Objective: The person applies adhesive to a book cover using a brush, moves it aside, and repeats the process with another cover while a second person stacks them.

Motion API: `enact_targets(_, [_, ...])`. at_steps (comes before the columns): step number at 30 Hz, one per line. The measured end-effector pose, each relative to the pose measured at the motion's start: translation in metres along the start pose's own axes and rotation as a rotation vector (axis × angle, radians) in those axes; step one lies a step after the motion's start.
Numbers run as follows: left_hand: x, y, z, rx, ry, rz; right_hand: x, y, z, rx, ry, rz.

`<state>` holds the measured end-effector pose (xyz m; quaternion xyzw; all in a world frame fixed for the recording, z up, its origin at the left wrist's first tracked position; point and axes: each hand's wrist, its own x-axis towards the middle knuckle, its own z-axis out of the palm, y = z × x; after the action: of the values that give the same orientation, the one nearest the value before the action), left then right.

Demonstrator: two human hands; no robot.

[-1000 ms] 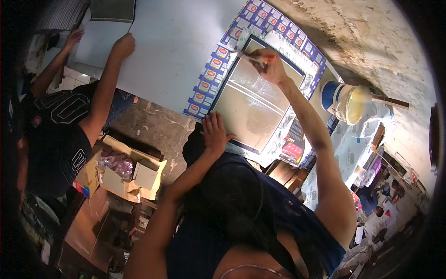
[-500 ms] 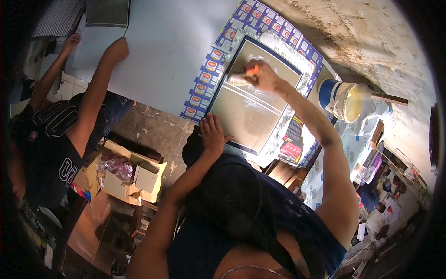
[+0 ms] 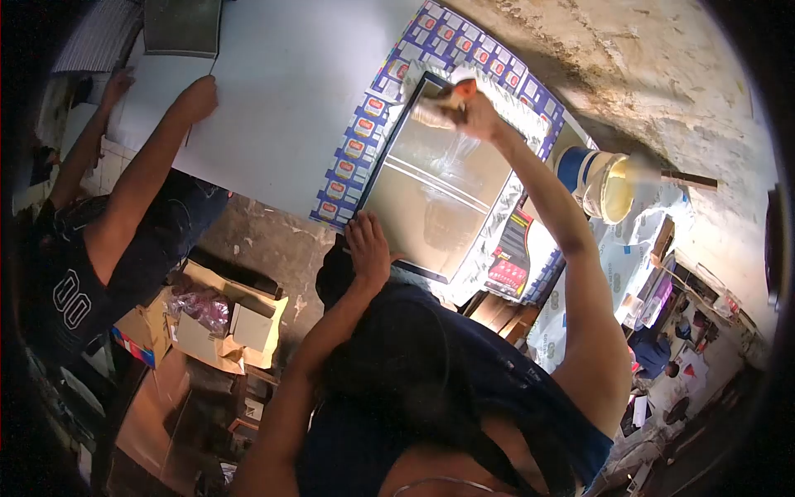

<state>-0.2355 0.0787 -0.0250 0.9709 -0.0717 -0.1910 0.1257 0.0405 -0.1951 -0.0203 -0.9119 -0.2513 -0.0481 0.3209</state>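
A brown board (image 3: 422, 224) with a dark border and pale stripes across it lies on white-smeared, blue patterned paper (image 3: 348, 157). At its upper end my right hand (image 3: 476, 116) is closed round a brush (image 3: 436, 112) with an orange part on its handle; the brush is blurred and its bristles are over the board. Wet-looking streaks show on the board's surface. My left hand (image 3: 369, 248) lies flat with fingers spread at the board's lower left corner, holding nothing.
Right of the board is a white and blue bucket (image 3: 580, 176) with a yellowish inside. A co-worker's hand (image 3: 196, 98) is over the pale sheet (image 3: 265, 91) at left, near a dark panel (image 3: 182, 26). An open carton (image 3: 224, 319) stands lower left.
My right hand and the brush have moved up toward the board's upper end. The co-worker's arm has shifted slightly left and down. The whole view has moved a little.
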Motion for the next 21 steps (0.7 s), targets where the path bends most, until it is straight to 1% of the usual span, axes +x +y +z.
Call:
enact_targets(2, [0.001,0.003,-0.001,0.034,-0.047,-0.009,0.021,0.016,-0.018,-0.090,-0.113,0.237])
enact_targets(3, [0.006,0.003,-0.002,0.055,-0.060,-0.015,0.032,0.017,-0.022,-0.230,-0.067,0.397])
enact_targets(4, [0.007,0.004,-0.004,0.079,-0.051,-0.013,0.038,0.015,-0.028,-0.278,0.002,0.216])
enact_targets(6, [0.007,0.008,-0.006,0.121,-0.039,-0.009,0.043,-0.002,-0.020,-0.124,0.240,0.333])
enact_targets(8, [0.008,0.006,-0.004,0.105,-0.034,-0.019,0.031,-0.005,0.001,0.097,0.269,0.212])
enact_targets(9, [0.008,0.006,-0.002,0.097,-0.032,-0.021,0.021,-0.008,0.011,0.050,0.308,0.200])
enact_targets(10, [0.007,0.007,-0.001,0.100,-0.013,-0.030,0.011,-0.012,0.020,-0.070,0.355,0.276])
enact_targets(12, [0.006,0.009,-0.001,0.106,0.029,-0.043,-0.018,-0.019,0.013,-0.197,0.329,0.394])
enact_targets(15, [0.006,0.014,-0.006,0.108,0.006,-0.083,-0.085,0.004,0.012,-0.211,0.556,0.547])
enact_targets(16, [0.006,0.015,-0.007,0.104,-0.001,-0.081,-0.099,-0.008,-0.011,-0.320,0.573,0.419])
enact_targets(17, [0.004,0.014,-0.008,0.100,-0.010,-0.079,-0.128,0.008,-0.012,-0.283,0.616,0.593])
enact_targets(18, [0.005,0.015,-0.010,0.096,-0.014,-0.075,-0.152,0.024,-0.015,-0.170,0.695,0.669])
enact_targets(20, [0.006,0.014,-0.008,0.122,-0.010,-0.063,-0.177,0.028,-0.040,-0.402,0.671,0.555])
enact_targets(21, [0.005,0.013,-0.007,0.136,-0.009,-0.059,-0.177,0.021,-0.048,-0.415,0.675,0.572])
